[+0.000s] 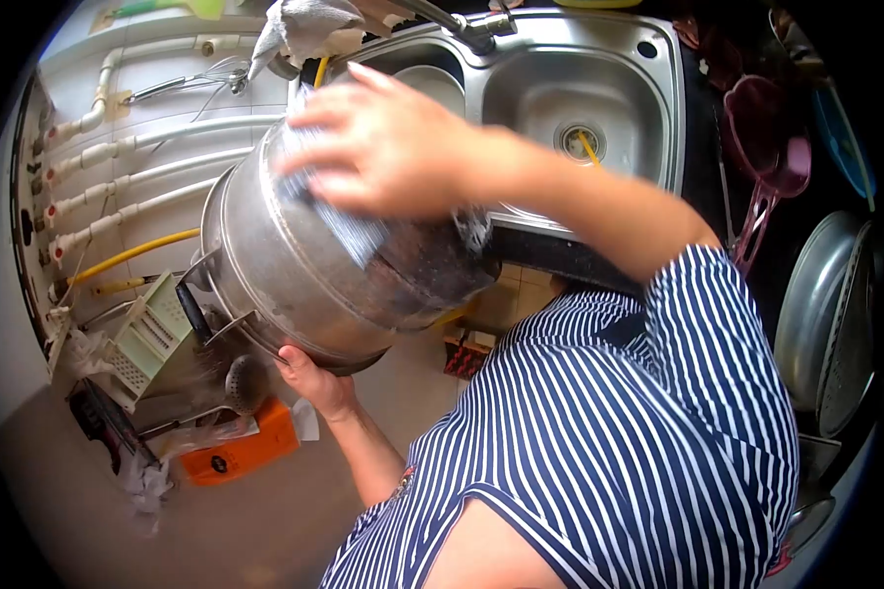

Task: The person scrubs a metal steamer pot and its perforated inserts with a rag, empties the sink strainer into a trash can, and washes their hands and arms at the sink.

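A large metal pot [295,265] lies tipped on its side in front of me, near the sink's edge. Its side handle with a black grip [194,312] sticks out at the left, and its lower right part looks dark and stained. My left hand [314,383] holds the pot from below at the rim, thumb on the metal, with some fingers hidden. Across the top of the pot, my right hand [383,147] presses a grey-blue cloth [349,231] against the wall. This hand is blurred by motion, with its fingers curled over the cloth.
A double steel sink [580,93] with a faucet [476,31] stands behind the pot. White pipes [147,177] run along the left wall. A pale green grater [147,339], skimmer [246,383] and orange box [241,447] are on the floor. Metal lids [820,304] and a pink strainer [756,128] are at right.
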Available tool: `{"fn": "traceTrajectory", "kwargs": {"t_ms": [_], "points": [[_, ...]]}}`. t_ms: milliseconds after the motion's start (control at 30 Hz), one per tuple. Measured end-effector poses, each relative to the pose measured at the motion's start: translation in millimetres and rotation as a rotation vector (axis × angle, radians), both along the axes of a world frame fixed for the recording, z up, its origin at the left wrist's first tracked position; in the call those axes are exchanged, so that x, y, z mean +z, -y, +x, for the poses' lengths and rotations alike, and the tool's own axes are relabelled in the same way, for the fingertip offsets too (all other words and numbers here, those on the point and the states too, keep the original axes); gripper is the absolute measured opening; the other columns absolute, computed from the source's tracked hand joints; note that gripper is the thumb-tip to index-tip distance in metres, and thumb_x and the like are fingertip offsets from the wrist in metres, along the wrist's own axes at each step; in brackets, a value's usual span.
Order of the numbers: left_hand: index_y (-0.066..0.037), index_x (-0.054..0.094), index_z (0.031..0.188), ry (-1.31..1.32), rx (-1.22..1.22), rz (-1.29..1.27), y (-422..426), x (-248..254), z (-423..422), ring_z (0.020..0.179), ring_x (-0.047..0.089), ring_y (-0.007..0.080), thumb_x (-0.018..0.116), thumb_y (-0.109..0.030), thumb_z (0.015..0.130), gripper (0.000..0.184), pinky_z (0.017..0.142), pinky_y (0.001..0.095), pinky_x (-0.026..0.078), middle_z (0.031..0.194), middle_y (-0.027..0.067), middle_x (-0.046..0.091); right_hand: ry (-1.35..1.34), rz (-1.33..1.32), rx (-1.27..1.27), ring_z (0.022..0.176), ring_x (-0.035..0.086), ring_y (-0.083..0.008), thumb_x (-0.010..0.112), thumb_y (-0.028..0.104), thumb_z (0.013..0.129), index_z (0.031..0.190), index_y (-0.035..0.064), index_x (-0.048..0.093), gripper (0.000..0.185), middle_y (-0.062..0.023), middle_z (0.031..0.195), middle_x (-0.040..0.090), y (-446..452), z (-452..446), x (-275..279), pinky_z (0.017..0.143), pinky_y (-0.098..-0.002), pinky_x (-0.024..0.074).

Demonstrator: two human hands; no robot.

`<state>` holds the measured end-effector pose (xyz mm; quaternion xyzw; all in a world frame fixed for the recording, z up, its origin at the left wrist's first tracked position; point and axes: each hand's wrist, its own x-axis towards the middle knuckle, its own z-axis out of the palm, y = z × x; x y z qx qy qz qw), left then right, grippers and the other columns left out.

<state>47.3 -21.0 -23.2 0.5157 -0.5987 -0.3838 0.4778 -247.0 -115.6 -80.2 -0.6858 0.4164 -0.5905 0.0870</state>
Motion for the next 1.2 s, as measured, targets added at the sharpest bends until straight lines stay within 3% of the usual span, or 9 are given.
{"fn": "traceTrajectory", "kwargs": {"t_ms": [133,200,300,433,567,767,867,1033,1200], "points": [[0.001,0.046,0.127,-0.005,-0.003,-0.004,3,2,4,0.111,0.054,0.022,0.05,-0.044,0.094,0.056,0.096,0.0374,0.044,0.123,0.0102,0.055,0.286,0.543,0.69,0.123,0.047,-0.0245,0.042,0.048,0.092,0.126,0.0141,0.058,0.05,-0.0124,0.133,0.051,96,-33,-18,0.107,-0.0368,0.0308],[0.001,0.046,0.127,-0.01,0.007,-0.005,7,3,3,0.112,0.054,0.022,0.05,-0.044,0.095,0.055,0.096,0.0374,0.044,0.123,0.0102,0.055,0.449,0.863,0.585,0.122,0.047,-0.0205,0.043,0.049,0.092,0.128,0.0126,0.057,0.053,-0.0107,0.133,0.052,100,-33,-23,0.106,-0.0327,0.0307],[0.002,0.047,0.123,-0.029,-0.024,0.002,10,3,-2,0.106,0.056,0.0184,0.05,-0.04,0.095,0.051,0.092,0.034,0.046,0.118,0.0106,0.058,0.49,0.804,0.568,0.122,0.047,-0.0201,0.044,0.048,0.092,0.127,0.0118,0.057,0.052,-0.0095,0.133,0.052,100,-31,-34,0.105,-0.0319,0.0314],[0.001,0.045,0.127,-0.009,0.004,-0.014,12,4,4,0.112,0.053,0.0217,0.048,-0.043,0.096,0.054,0.096,0.0369,0.044,0.123,0.0106,0.055,0.18,0.157,0.32,0.12,0.049,-0.0264,0.043,0.039,0.09,0.119,0.013,0.062,0.044,-0.0093,0.128,0.056,59,-10,-20,0.104,-0.0344,0.0347],[0.001,0.044,0.129,-0.001,0.016,0.02,3,6,8,0.113,0.053,0.021,0.05,-0.044,0.094,0.057,0.097,0.0367,0.044,0.125,0.0099,0.054,-0.07,-0.241,0.186,0.128,0.044,-0.0265,0.061,0.024,0.079,0.116,0.0221,0.062,0.037,-0.0078,0.132,0.053,-37,6,2,0.112,-0.0515,0.0239],[0.0,0.045,0.129,-0.026,-0.015,0.168,-21,-10,44,0.115,0.051,0.0207,0.056,-0.049,0.089,0.065,0.099,0.0377,0.042,0.126,0.0069,0.054,-0.175,-0.134,0.112,0.122,0.049,-0.0254,0.052,0.041,0.086,0.122,0.0215,0.06,0.042,-0.0115,0.13,0.054,4,-3,12,0.109,-0.0481,0.0295],[-0.001,0.052,0.123,-0.082,0.028,0.194,-35,-13,46,0.111,0.054,0.0185,0.065,-0.044,0.085,0.058,0.097,0.0355,0.041,0.119,0.005,0.059,-0.048,0.5,0.399,0.122,0.049,-0.029,0.039,0.051,0.093,0.129,0.0161,0.056,0.053,-0.0132,0.132,0.053,80,-8,4,0.104,-0.0377,0.0379],[-0.001,0.049,0.127,0.055,0.184,0.002,-47,16,0,0.113,0.053,0.0202,0.062,-0.029,0.091,0.047,0.099,0.0364,0.04,0.119,0.0075,0.059,0.096,0.499,0.716,0.123,0.048,-0.0241,0.042,0.05,0.093,0.13,0.008,0.054,0.057,-0.0121,0.133,0.052,105,-10,-14,0.106,-0.0339,0.0337],[0.001,0.048,0.129,-0.466,0.4,0.035,-22,59,-24,0.107,0.057,0.0204,0.053,-0.029,0.094,0.046,0.093,0.0343,0.045,0.117,0.0119,0.06,0.156,0.61,0.739,0.125,0.045,-0.0224,0.047,0.045,0.092,0.132,0.0051,0.051,0.056,-0.0112,0.134,0.05,77,0,-5,0.107,-0.0316,0.0307]]}}
